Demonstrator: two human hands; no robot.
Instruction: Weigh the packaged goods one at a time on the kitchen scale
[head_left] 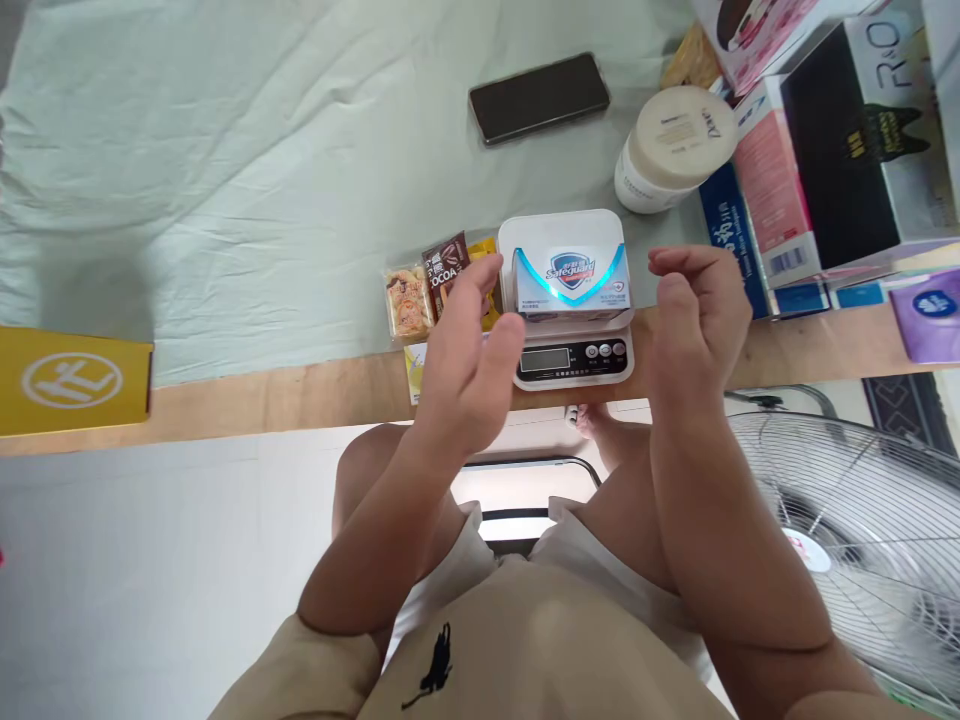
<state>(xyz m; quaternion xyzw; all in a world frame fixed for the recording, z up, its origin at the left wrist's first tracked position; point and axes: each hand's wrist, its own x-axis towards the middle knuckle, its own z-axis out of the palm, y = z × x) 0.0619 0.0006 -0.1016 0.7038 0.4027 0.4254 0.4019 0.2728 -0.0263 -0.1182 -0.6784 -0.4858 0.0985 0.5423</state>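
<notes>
A white and blue Safeguard soap box lies on the white digital scale, whose display looks blank. My left hand is held at the scale's left side, fingers stretched out and thumb apart, with nothing in it. To the right of the scale is my right hand, empty, its fingers loosely bent. Small snack packets stand left of the scale: a clear one with a cracker, a brown cocoa packet and a yellow packet partly hidden by my left hand.
Behind the scale lie a black phone and a Dove jar. Several boxes, including a black and silver box, crowd the right. A yellow box sits at the left edge. Below the table's right side stands a fan.
</notes>
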